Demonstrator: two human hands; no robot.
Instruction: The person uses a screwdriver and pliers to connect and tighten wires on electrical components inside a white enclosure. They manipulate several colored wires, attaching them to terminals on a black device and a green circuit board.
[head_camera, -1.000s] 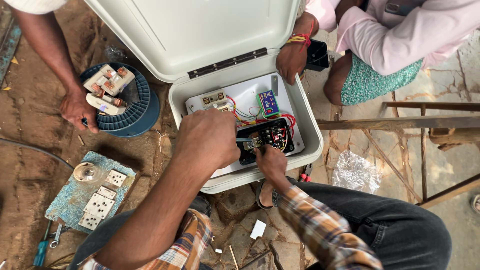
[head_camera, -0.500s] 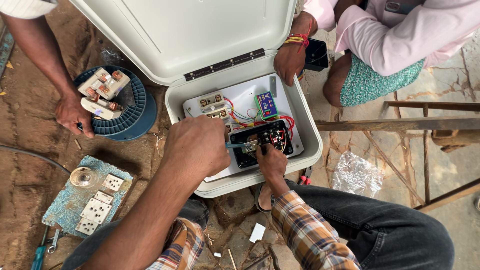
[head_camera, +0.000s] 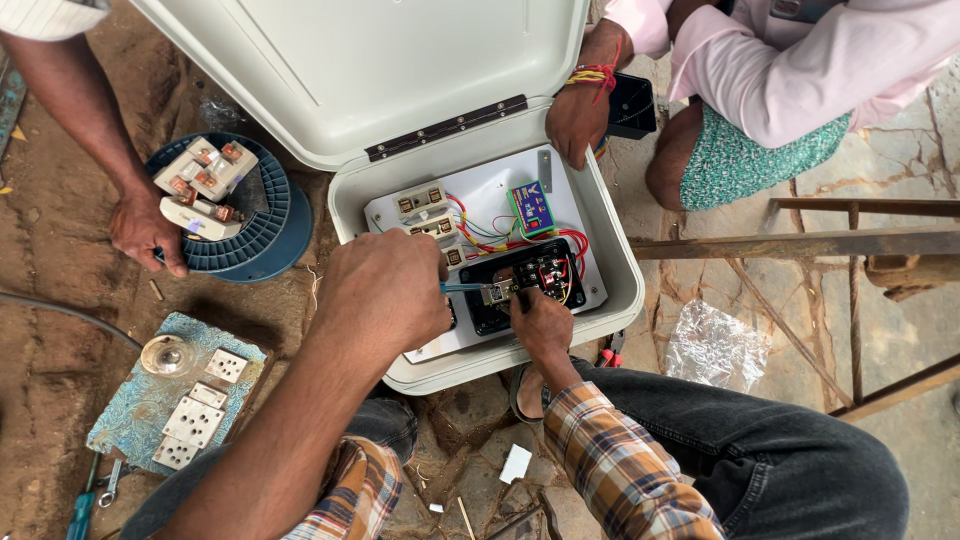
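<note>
At the centre of the frame, the left hand (head_camera: 385, 300) was closed around a blue-handled screwdriver (head_camera: 462, 288), its tip at the black component (head_camera: 525, 283) inside the open white electrical box (head_camera: 620, 270). The right hand (head_camera: 540, 325), just below, pinched that component's edge. At upper right, another person's hand (head_camera: 575, 120) gripped the box rim.

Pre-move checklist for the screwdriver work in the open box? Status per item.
1. Left hand gripping the screwdriver: ok.
2. Tip seated on the small part at the black module: cannot tell, too small.
3. Right hand steadying that part: ok.
4. Lid open and clear of the work: ok.
5. Another person's hand on the box rim, off the wiring: ok.
6. Wires clear of the tool: cannot tell.
</note>
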